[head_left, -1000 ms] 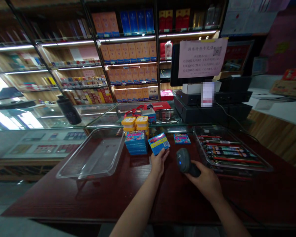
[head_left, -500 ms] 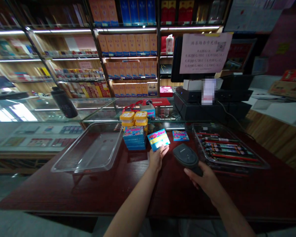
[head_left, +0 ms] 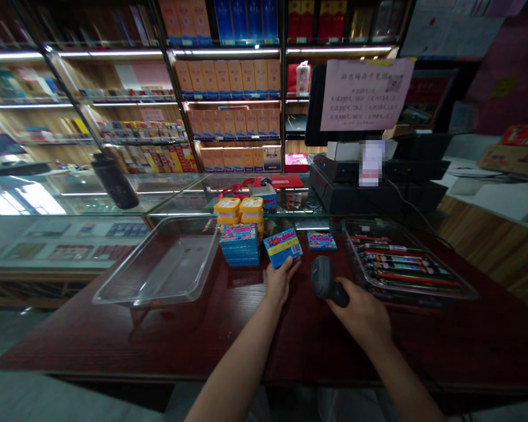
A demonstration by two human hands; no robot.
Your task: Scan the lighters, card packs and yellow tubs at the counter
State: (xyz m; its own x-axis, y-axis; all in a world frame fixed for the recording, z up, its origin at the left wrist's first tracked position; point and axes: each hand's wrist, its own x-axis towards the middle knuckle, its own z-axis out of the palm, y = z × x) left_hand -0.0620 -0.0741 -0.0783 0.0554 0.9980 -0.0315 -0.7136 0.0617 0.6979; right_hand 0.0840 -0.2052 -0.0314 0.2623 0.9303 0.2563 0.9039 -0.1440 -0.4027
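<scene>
My left hand (head_left: pixel 280 280) holds a small blue box (head_left: pixel 283 247) with a bright label, tilted up above the dark red counter (head_left: pixel 229 340). My right hand (head_left: pixel 361 317) grips a black handheld barcode scanner (head_left: pixel 324 279) by its handle, its head turned toward the box, a little to the box's right. A stack of the same blue boxes (head_left: pixel 240 245) stands just left of the held one. One more blue box (head_left: pixel 321 240) lies flat behind the scanner.
An empty clear plastic tray (head_left: pixel 127 290) sits at left. A clear tray of long pens or sticks (head_left: pixel 400 266) sits at right. Yellow-lidded tubs (head_left: pixel 240 210) stand behind the stack. A till with a monitor (head_left: pixel 369 176) and glass cases with shelves fill the back.
The scanner has swung from lying flat and pointing away to upright, aimed at the blue box. My left hand keeps the box in nearly the same spot.
</scene>
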